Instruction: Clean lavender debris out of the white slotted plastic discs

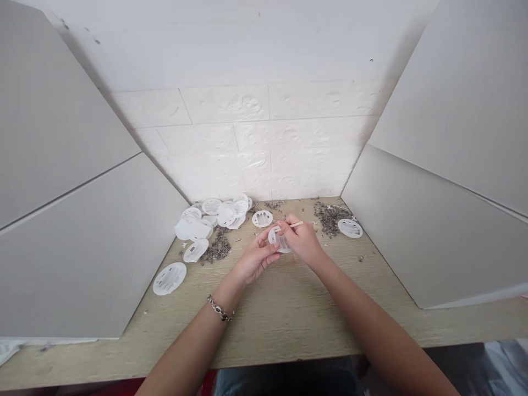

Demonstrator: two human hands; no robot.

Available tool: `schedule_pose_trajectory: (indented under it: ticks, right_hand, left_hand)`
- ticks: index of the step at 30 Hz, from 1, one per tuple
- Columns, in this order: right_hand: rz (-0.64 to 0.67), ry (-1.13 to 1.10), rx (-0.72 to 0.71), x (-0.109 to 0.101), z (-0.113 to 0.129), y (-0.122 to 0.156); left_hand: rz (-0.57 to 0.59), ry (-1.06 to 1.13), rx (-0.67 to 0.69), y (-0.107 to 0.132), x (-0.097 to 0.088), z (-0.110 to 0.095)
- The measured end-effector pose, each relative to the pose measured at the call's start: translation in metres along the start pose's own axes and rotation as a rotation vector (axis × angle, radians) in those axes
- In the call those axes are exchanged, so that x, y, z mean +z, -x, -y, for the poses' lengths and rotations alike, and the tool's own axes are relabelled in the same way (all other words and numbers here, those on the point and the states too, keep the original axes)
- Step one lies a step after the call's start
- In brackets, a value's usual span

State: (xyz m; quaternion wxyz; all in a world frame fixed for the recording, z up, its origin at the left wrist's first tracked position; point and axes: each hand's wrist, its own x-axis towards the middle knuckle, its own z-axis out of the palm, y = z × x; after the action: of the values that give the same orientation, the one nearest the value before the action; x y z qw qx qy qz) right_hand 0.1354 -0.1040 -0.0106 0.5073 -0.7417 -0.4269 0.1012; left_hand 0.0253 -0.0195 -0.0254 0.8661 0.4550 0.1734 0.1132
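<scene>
Over the middle of the table, my left hand (259, 258) grips a round white slotted plastic disc (281, 243) by its edge, tilted toward me. My right hand (303, 240) is closed on a thin pale wooden stick (296, 224). The stick's lower end meets the upper left part of the disc, partly covered by my fingers. Just beyond the hands lies another white slotted disc (262, 218), flat on the wood.
A heap of white discs (226, 213) fills the back left, near a dark pile of small bits (218, 247). One disc (169, 278) lies nearer on the left. Another disc (350, 228) sits by small dark bits (330, 218) at right. Grey panels (445, 220) flank the wooden table (289, 324).
</scene>
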Motion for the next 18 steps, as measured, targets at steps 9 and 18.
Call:
schedule_pose_trajectory:
  ticks: [9, 18]
  right_hand:
    - [0.036, 0.07, -0.025, 0.006, -0.009, -0.0045]
    - [-0.045, -0.057, 0.018, 0.0058, -0.0073, -0.0046]
  left_hand:
    - [-0.038, -0.045, -0.009, -0.0012, 0.0005, 0.003]
    - [-0.046, -0.023, -0.021, -0.0001, 0.0017, 0.0035]
